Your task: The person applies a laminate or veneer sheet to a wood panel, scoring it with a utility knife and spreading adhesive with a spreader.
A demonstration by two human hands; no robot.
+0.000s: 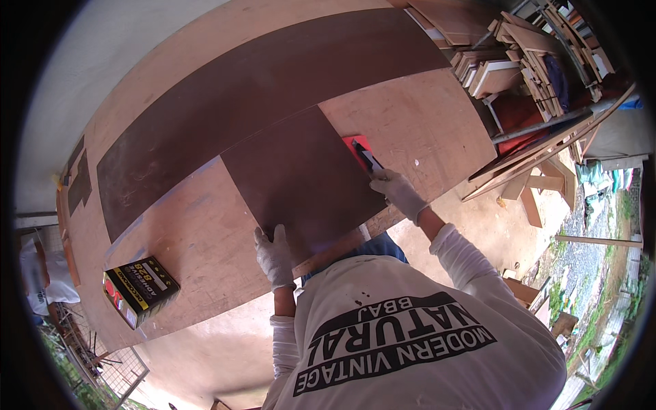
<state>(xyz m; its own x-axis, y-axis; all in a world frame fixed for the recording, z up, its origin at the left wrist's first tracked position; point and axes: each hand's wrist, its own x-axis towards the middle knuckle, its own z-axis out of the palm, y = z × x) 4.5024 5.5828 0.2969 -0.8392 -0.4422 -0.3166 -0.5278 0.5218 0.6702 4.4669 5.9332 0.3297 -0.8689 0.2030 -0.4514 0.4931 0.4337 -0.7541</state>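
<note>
My right hand [402, 194], in a white glove, is closed around a slim black-and-grey tool [369, 158] that looks like a utility knife. Under its far end shows a flat red piece [354, 143], at the right edge of a dark brown sheet [301, 178]. Gloved too, my left hand [275, 258] rests at that sheet's near left corner, thumb and fingers apart. A longer dark brown sheet [273, 75] lies across the table beyond, meeting the smaller sheet's far edge. Both sheets lie flat on the wooden tabletop [410, 116].
On the table's near left stands a black-and-yellow box-shaped can [140, 290]. Small dark offcuts [79, 184] lie at the far left end. Stacked wooden boards [495, 72] fill a rack at the right, with leaning panels [540, 160] below. My body is close against the near edge.
</note>
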